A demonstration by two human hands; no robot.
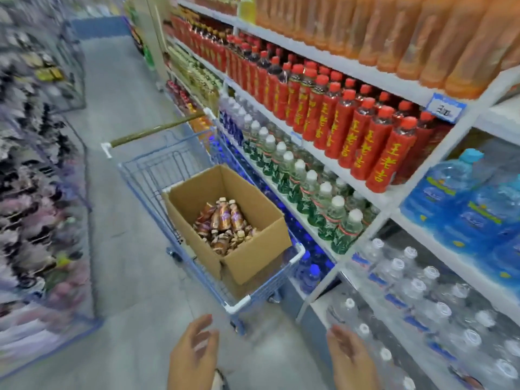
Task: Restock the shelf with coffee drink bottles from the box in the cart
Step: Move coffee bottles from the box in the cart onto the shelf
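Open cardboard box [254,258] is seated in blue wire cart [238,306], which is parked just beside shelf [378,197]. Coffee drink bottles [225,220] are piled loose at the box bottom. Left grip [191,353] and right grip [349,358] are held apart near the cart's end, fingers relaxed, nothing grasped. Red-capped bottles [351,128] are stocked on the shelf.

A pale grey floor [121,249] runs as a narrow aisle alongside the white shelving [434,156], whose tiers are packed with rows of bottles and carry a blue price tag [443,108] on one front edge. Across the aisle from the shelving stand wire-fronted racks [33,164] of goods too blurred to identify. Beyond the shelving's far end a blue band [98,26] crosses the floor, under even, cool light.
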